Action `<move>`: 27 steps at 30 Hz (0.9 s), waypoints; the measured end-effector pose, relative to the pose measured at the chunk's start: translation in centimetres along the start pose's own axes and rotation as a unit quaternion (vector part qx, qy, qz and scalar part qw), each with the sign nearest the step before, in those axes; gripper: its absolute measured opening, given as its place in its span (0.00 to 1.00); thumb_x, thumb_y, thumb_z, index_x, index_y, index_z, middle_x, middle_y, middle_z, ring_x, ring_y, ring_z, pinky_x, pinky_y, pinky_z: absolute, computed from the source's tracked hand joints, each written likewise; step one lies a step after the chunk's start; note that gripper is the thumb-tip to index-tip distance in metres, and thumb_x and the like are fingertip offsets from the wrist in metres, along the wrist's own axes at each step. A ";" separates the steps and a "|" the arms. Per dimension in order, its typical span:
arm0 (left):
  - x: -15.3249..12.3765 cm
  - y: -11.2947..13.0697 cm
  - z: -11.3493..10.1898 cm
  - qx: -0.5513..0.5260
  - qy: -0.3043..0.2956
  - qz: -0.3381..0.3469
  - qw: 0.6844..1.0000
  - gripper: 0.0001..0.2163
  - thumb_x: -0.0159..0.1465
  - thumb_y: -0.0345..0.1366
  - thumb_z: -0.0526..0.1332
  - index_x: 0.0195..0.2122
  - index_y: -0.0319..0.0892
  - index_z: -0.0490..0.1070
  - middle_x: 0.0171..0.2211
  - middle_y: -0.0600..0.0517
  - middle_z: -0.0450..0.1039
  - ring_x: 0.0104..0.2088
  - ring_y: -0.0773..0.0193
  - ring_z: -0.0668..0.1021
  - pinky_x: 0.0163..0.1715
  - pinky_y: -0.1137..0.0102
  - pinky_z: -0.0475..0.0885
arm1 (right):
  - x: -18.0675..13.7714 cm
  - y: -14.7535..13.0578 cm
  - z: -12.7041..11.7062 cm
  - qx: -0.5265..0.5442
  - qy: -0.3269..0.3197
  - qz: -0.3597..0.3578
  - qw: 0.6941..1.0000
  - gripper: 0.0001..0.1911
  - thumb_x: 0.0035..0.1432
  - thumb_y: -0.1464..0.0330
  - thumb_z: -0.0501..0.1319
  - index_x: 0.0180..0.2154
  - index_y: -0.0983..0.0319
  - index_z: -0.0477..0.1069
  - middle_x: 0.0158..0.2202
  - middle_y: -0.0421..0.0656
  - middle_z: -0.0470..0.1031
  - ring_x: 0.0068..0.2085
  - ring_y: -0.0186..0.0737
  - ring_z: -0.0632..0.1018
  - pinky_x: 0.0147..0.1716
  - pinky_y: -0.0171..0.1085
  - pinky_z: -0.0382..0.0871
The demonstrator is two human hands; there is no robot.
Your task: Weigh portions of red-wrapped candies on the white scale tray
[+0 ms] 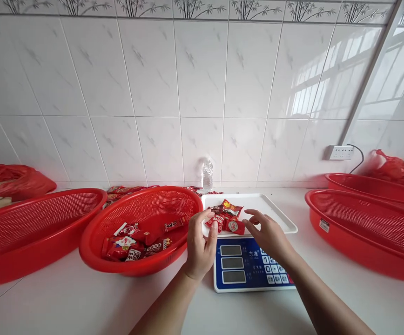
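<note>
Several small red snack packets [225,217] lie in a pile on the white tray [275,215] of a digital scale [254,265]. My left hand [201,244] is at the left side of the pile, thumb and fingers apart; whether it touches a packet I cannot tell. On the right side, my right hand [266,232] hovers with its fingers bent and spread, thumb tip close to the nearest packet. Nothing shows in its grasp. The hand covers part of the scale's keypad. More packets [125,245] lie in the red basket [97,253] left of the scale.
Another red basket [30,258] stands at the far left, near a red bag [30,181]. Two red baskets [362,237] stand at the right. Behind the scale are a clear plastic bottle [207,176] and a tiled wall [202,93] with a power socket [340,152].
</note>
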State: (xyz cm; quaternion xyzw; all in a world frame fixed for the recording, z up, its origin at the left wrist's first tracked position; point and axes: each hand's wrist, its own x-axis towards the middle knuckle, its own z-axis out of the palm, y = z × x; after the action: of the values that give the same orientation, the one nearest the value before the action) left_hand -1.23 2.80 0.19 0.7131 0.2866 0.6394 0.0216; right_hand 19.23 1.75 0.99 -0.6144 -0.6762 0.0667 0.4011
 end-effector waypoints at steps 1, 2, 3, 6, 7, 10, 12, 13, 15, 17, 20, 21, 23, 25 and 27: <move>0.0 0.0 -0.1 -0.003 0.003 -0.004 1.000 0.12 0.68 0.32 0.55 0.52 0.43 0.62 0.45 0.46 0.70 0.47 0.59 0.74 0.49 0.59 0.71 | 0.2 -0.4 0.1 -0.014 -0.020 0.001 1.000 0.22 0.61 0.54 0.53 0.51 0.56 0.70 0.34 0.42 0.78 0.38 0.44 0.76 0.35 0.39 0.66; 0.0 -0.1 -0.1 -0.006 0.004 -0.005 1.000 0.12 0.68 0.32 0.55 0.52 0.43 0.62 0.45 0.46 0.70 0.47 0.59 0.74 0.49 0.59 0.71 | 0.3 -0.8 0.3 -0.023 -0.038 0.001 0.999 0.20 0.61 0.57 0.53 0.51 0.55 0.70 0.33 0.42 0.78 0.37 0.44 0.77 0.34 0.39 0.66; 0.1 -0.1 -0.1 -0.007 0.005 -0.006 1.000 0.12 0.68 0.32 0.55 0.52 0.43 0.62 0.45 0.46 0.70 0.47 0.59 0.74 0.49 0.59 0.71 | 0.4 -1.1 0.5 -0.028 -0.052 0.000 0.998 0.19 0.60 0.59 0.53 0.51 0.55 0.70 0.33 0.41 0.78 0.37 0.43 0.77 0.34 0.38 0.66; 0.0 -0.3 -0.1 -0.010 0.009 -0.003 1.000 0.12 0.68 0.31 0.55 0.52 0.43 0.63 0.45 0.46 0.70 0.47 0.59 0.74 0.49 0.59 0.70 | 0.9 -1.9 0.3 -0.034 -0.067 -0.001 0.997 0.18 0.60 0.64 0.53 0.50 0.54 0.71 0.34 0.41 0.79 0.35 0.40 0.77 0.32 0.36 0.65; 0.0 -0.3 -0.1 -0.015 0.010 -0.004 1.000 0.13 0.68 0.31 0.55 0.53 0.44 0.62 0.45 0.46 0.70 0.47 0.59 0.74 0.50 0.59 0.69 | 1.2 -2.0 0.1 -0.036 -0.065 0.000 0.997 0.17 0.60 0.64 0.52 0.50 0.55 0.71 0.35 0.41 0.79 0.35 0.40 0.77 0.32 0.35 0.65; -0.3 -0.3 0.2 -0.039 0.011 -0.014 0.999 0.13 0.68 0.31 0.54 0.54 0.44 0.61 0.46 0.46 0.70 0.48 0.59 0.74 0.51 0.59 0.69 | 3.0 -2.4 -1.1 -0.044 -0.067 -0.003 0.997 0.17 0.61 0.65 0.52 0.49 0.57 0.71 0.37 0.43 0.79 0.36 0.39 0.78 0.33 0.34 0.65; -0.4 -0.2 0.3 -0.057 0.006 -0.020 0.998 0.13 0.68 0.31 0.54 0.54 0.44 0.61 0.46 0.46 0.70 0.49 0.59 0.73 0.51 0.59 0.69 | 4.9 -2.5 -1.8 -0.050 -0.089 -0.013 0.995 0.15 0.60 0.67 0.54 0.47 0.57 0.72 0.36 0.41 0.80 0.35 0.37 0.78 0.32 0.33 0.65; -0.5 -0.2 0.3 -0.063 0.002 -0.023 0.998 0.13 0.68 0.31 0.54 0.54 0.44 0.61 0.46 0.46 0.70 0.49 0.59 0.73 0.52 0.59 0.68 | 5.9 -2.5 -1.9 -0.053 -0.109 -0.018 0.993 0.13 0.59 0.68 0.56 0.45 0.57 0.73 0.34 0.40 0.80 0.33 0.36 0.77 0.31 0.32 0.65; -0.6 -0.2 0.3 -0.071 -0.006 -0.026 0.997 0.13 0.68 0.31 0.54 0.54 0.44 0.61 0.47 0.46 0.70 0.50 0.59 0.73 0.52 0.59 0.68 | 8.0 -2.5 -1.7 -0.058 -0.152 -0.026 0.986 0.11 0.57 0.69 0.59 0.42 0.57 0.74 0.30 0.39 0.79 0.29 0.34 0.77 0.28 0.31 0.66; -0.6 -0.3 0.3 -0.075 -0.003 -0.031 0.997 0.13 0.69 0.32 0.53 0.54 0.44 0.61 0.48 0.45 0.69 0.50 0.58 0.73 0.52 0.58 0.69 | 9.7 -2.4 -1.1 -0.065 -0.177 -0.031 0.982 0.10 0.57 0.69 0.62 0.42 0.59 0.74 0.30 0.39 0.78 0.29 0.33 0.77 0.28 0.32 0.68; -0.6 -0.6 0.2 -0.086 0.016 -0.051 0.995 0.14 0.69 0.34 0.52 0.56 0.45 0.59 0.49 0.44 0.68 0.50 0.58 0.73 0.51 0.58 0.70 | 10.9 -2.0 -0.1 -0.080 -0.155 -0.038 0.984 0.13 0.61 0.64 0.60 0.46 0.62 0.71 0.40 0.43 0.77 0.37 0.36 0.77 0.39 0.39 0.72; -0.6 -0.7 0.3 -0.092 0.019 -0.057 0.994 0.15 0.70 0.34 0.52 0.57 0.45 0.59 0.50 0.44 0.68 0.51 0.58 0.73 0.51 0.58 0.70 | 10.9 -1.9 0.0 -0.084 -0.139 -0.042 0.986 0.15 0.63 0.63 0.59 0.48 0.62 0.70 0.43 0.44 0.76 0.40 0.37 0.77 0.42 0.42 0.72; -0.7 -0.9 0.4 -0.101 0.017 -0.059 0.993 0.15 0.70 0.35 0.51 0.58 0.45 0.57 0.51 0.43 0.67 0.52 0.57 0.72 0.52 0.57 0.69 | 10.3 -1.7 -0.1 -0.089 -0.111 -0.050 0.989 0.16 0.63 0.63 0.58 0.52 0.61 0.68 0.47 0.45 0.75 0.45 0.39 0.76 0.46 0.43 0.70; -0.9 -1.1 0.5 -0.106 0.014 -0.053 0.993 0.16 0.70 0.35 0.51 0.59 0.45 0.56 0.53 0.42 0.66 0.53 0.57 0.71 0.53 0.57 0.68 | 9.2 -1.5 -0.6 -0.093 -0.092 -0.060 0.990 0.17 0.63 0.64 0.56 0.53 0.58 0.67 0.49 0.45 0.75 0.48 0.41 0.75 0.47 0.41 0.68; -1.0 -1.2 0.7 -0.106 0.015 -0.047 0.993 0.17 0.70 0.36 0.51 0.60 0.45 0.56 0.54 0.42 0.65 0.55 0.56 0.70 0.55 0.56 0.66 | 7.9 -1.3 -1.3 -0.100 -0.084 -0.072 0.989 0.17 0.63 0.62 0.55 0.53 0.56 0.68 0.52 0.45 0.73 0.51 0.42 0.74 0.49 0.42 0.67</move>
State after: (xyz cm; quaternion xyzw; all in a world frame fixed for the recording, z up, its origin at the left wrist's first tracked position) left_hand -1.06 3.62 -1.36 0.6831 0.2504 0.6750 0.1228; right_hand 19.62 7.89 6.22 -0.5934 -0.7532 0.0217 0.2831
